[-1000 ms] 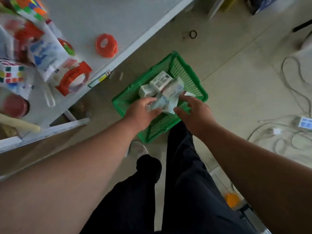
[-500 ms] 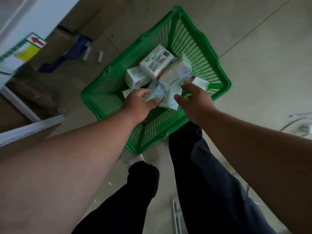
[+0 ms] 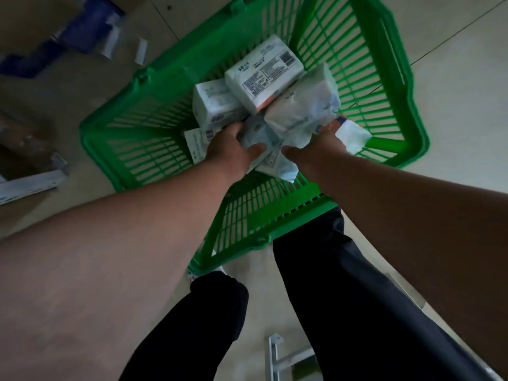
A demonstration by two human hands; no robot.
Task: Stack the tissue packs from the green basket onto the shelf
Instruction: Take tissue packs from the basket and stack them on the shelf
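A green plastic basket [image 3: 143,111] sits on the floor in front of my legs, holding several white tissue packs. Both hands reach down into it. My left hand [image 3: 229,149] grips a crumpled pale-blue pack [image 3: 258,134] from the left. My right hand [image 3: 313,156] grips the same cluster from the right, under a larger wrapped pack [image 3: 302,105]. A pack with a printed label [image 3: 264,71] lies on top at the far side, and another [image 3: 214,101] beside it. The shelf is out of view.
The floor is pale tile. A blue and white wrapper [image 3: 82,31] lies at the upper left. A white metal shelf foot [image 3: 30,182] stands at the left edge, another metal bracket [image 3: 277,358] near my feet.
The view has dropped closer to the basket and the shelf has left the frame. Both hands have pushed deeper among the packs and closed around them.
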